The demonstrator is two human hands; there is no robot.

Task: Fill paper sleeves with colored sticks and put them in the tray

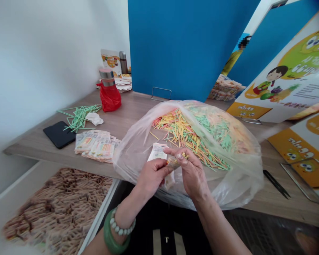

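My left hand [150,177], with a green bangle and a beaded bracelet at the wrist, is closed on a small printed packet [172,162]. My right hand [193,173] pinches a little bunch of thin yellow sticks [185,155] at the packet's upper end. The fingers partly hide where sticks and packet meet. Just behind the hands another flat white packet [157,150] lies on a large clear plastic bag [138,141]. Inside the spread bag is a heap of thin yellow, red and green sticks [184,132].
Filled packets [97,144] lie left, near a black tablet-like slab [59,134], green straws [81,117] and a red bag [110,97]. An open drawer [56,209] holds many packets. Black tweezers [276,183] and printed boxes [286,85] are right. A person [235,53] is behind.
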